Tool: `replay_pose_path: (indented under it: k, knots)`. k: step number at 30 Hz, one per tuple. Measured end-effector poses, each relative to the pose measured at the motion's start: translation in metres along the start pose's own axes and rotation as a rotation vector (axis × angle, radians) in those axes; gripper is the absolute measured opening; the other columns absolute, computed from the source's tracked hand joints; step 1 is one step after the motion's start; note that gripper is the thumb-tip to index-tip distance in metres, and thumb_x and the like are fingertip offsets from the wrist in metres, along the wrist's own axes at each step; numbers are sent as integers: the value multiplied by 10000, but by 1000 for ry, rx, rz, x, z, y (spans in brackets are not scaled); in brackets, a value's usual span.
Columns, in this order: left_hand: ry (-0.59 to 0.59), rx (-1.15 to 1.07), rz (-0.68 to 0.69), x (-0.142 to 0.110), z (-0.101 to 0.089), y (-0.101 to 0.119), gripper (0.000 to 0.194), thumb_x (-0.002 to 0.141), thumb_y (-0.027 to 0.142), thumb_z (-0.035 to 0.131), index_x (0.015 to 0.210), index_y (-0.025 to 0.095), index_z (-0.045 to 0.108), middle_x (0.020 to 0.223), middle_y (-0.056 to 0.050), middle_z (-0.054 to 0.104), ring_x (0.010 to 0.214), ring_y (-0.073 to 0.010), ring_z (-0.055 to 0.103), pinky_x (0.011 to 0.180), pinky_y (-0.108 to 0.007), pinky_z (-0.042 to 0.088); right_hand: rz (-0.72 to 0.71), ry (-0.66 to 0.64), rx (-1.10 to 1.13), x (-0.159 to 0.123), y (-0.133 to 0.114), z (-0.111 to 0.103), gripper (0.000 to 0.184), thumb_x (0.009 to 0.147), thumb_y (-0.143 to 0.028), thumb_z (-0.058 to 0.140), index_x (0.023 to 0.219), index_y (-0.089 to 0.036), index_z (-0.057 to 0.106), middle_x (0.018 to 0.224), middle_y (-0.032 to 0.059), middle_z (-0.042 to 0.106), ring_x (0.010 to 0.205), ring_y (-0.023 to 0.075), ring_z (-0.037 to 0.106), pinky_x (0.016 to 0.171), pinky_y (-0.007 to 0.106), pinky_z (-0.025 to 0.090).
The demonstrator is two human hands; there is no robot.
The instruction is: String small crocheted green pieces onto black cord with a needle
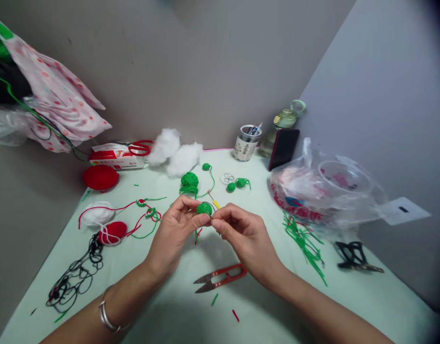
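My left hand is closed around a small green crocheted piece, pinched between thumb and fingers. Close against its right edge, my right hand has thumb and index finger pressed together on a thin dark strand of yarn. A crochet hook with a yellow handle points up and left just beyond the right fingers; whether it is held or lies behind them I cannot tell. Past the hands sits a green yarn ball. Orange-handled thread snips lie on the table below the hands.
At left are red yarn, white yarn and tangled black cord. White stuffing and a pen can stand at the back. Rightward are a phone, a plastic bag, green yarn scraps and a black hair clip.
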State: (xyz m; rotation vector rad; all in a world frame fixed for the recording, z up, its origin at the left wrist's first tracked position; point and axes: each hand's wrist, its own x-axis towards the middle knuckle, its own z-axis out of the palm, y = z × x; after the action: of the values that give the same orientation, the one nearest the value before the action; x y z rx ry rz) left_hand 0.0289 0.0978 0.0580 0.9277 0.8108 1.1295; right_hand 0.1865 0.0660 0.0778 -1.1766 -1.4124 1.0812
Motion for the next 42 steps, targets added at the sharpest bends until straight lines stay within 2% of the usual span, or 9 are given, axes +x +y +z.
replay_pose_path:
  k: [4,10,14,17,21,25,30,37,42]
  knots:
    - [30,34,34,1,-2,-1,264,728,240,840,862,206,615,787,50,637,742,-95,600,721,-215,480,-50,14,-28,1,8,2,133,908,-255,630,806,-180,673,761,11,600,680,119,511,613,252,403]
    - [15,112,95,-1,-2,-8,235,752,236,827,861,212,621,813,47,644,780,-106,617,738,-218,488,64,48,112,5,10,2,172,853,-308,709,796,-181,609,683,-25,555,600,100,482,557,236,404]
    - [-12,119,64,1,-4,-10,245,755,248,824,901,210,631,844,34,663,777,-120,645,749,-243,501,141,-97,126,10,4,-7,140,879,-269,664,827,-169,582,683,-25,568,611,102,518,585,237,443]
    - [-9,148,58,5,-8,-8,235,778,264,805,939,213,642,847,33,657,779,-119,639,752,-243,491,155,-222,7,11,-3,-16,91,918,-255,608,895,-167,612,707,-20,594,644,108,533,618,244,437]
    - [19,200,77,7,-11,-8,225,779,277,806,927,211,649,848,41,629,789,-102,602,749,-216,462,65,-165,-226,9,-6,-21,84,893,-242,654,841,-176,665,787,-17,614,665,95,496,605,238,375]
    - [15,192,79,7,-10,-10,251,746,265,833,898,208,641,825,47,615,778,-91,572,732,-200,451,-20,-134,-258,7,-4,-16,136,887,-169,632,756,-168,668,773,-14,586,677,91,493,592,227,358]
    - [-52,141,20,6,-8,-10,246,761,268,821,896,211,624,795,51,636,750,-100,612,739,-227,477,-58,-130,-246,11,-4,-21,168,910,-184,622,751,-163,673,752,-8,589,674,96,503,602,235,361]
    - [-195,211,-96,2,-2,-6,225,765,258,806,957,196,707,946,-3,717,878,-140,658,815,-253,503,-32,-137,-211,18,-8,-34,103,893,-218,665,855,-165,744,804,9,617,711,108,520,643,256,377]
    - [-248,270,-122,1,0,-6,221,773,263,796,975,201,729,939,-7,719,883,-145,650,831,-258,498,32,-136,-1,21,-1,-34,141,854,-256,699,753,-159,694,734,-10,561,651,94,471,595,252,348]
